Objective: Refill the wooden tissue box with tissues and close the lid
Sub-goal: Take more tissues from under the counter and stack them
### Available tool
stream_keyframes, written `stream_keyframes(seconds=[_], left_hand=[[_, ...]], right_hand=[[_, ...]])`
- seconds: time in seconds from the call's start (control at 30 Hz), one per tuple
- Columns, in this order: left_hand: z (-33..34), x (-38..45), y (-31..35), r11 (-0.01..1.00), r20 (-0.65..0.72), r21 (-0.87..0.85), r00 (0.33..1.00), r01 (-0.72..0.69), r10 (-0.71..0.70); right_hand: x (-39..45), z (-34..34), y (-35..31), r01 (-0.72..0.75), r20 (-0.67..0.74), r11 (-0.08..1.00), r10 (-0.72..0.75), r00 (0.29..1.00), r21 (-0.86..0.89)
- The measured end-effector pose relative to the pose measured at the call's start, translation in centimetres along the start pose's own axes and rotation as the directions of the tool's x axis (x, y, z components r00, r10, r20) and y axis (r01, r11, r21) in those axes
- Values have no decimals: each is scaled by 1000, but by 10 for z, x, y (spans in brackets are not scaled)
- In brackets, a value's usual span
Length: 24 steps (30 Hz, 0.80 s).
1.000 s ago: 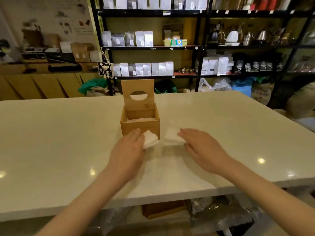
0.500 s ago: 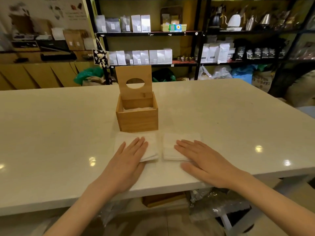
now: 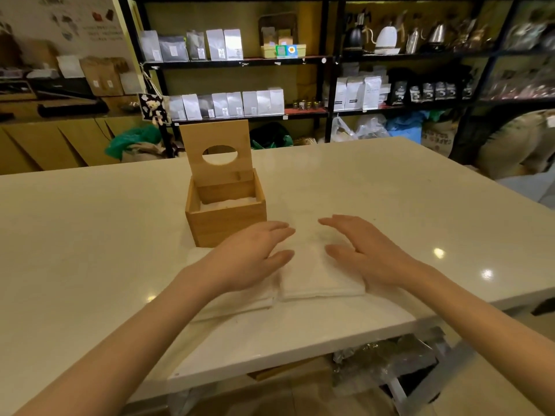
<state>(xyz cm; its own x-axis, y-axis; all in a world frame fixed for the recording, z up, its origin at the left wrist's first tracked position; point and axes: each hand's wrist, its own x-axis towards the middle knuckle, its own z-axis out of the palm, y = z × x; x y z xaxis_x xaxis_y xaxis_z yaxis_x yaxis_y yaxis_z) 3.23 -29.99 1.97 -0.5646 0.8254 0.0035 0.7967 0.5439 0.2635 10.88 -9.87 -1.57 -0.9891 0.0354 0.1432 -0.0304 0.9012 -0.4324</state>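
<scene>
A wooden tissue box point(image 3: 225, 219) stands on the pale table point(image 3: 90, 235), its lid point(image 3: 216, 151) with an oval hole raised upright at the back. Some white tissue shows inside the box. In front of it lie two stacks of white tissues side by side: a left stack point(image 3: 237, 301) and a right stack point(image 3: 315, 274). My left hand point(image 3: 249, 259) hovers over the left stack, fingers straight and reaching toward the right stack. My right hand point(image 3: 366, 253) is at the right stack's right side, fingers straight. The two hands flank the right stack and hold nothing.
Black shelves point(image 3: 330, 61) with white pouches, dark bags and kettles stand behind the table. Cardboard boxes point(image 3: 99, 73) and a wooden counter are at the back left. The table's near edge point(image 3: 300, 352) runs just below the stacks; plastic-wrapped items lie under it.
Both hands have lifted from lying flat on the stacks and turned inward toward the right stack. The camera has moved closer and tilted.
</scene>
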Motion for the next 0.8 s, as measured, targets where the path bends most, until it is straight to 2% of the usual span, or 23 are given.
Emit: stream_keyframes(seconds=[0.07,0.2,0.3,0.4,0.6,0.8], left_hand=[[8,15,-1,1000,85,-3,996,23,-23],[17,30,-2,996,226,24,970,85,-88],[17,34,0,993,232,57,966,106,-116],[12,43,1,988,239,127,964,89,-118],[3,63,5,981,397,95,897,169,-193],[1,69,5,986,438,17,885,168,-158]], right_hand=[[2,3,1,-11,110,1000,14,994,-23],[2,4,4,-42,164,999,47,985,-34],[6,1,5,-32,182,997,45,982,-74],[17,-8,2,-56,268,995,77,960,-86],[35,-22,-9,-178,429,983,179,885,-43],[41,-19,-2,-79,422,996,90,902,-45]])
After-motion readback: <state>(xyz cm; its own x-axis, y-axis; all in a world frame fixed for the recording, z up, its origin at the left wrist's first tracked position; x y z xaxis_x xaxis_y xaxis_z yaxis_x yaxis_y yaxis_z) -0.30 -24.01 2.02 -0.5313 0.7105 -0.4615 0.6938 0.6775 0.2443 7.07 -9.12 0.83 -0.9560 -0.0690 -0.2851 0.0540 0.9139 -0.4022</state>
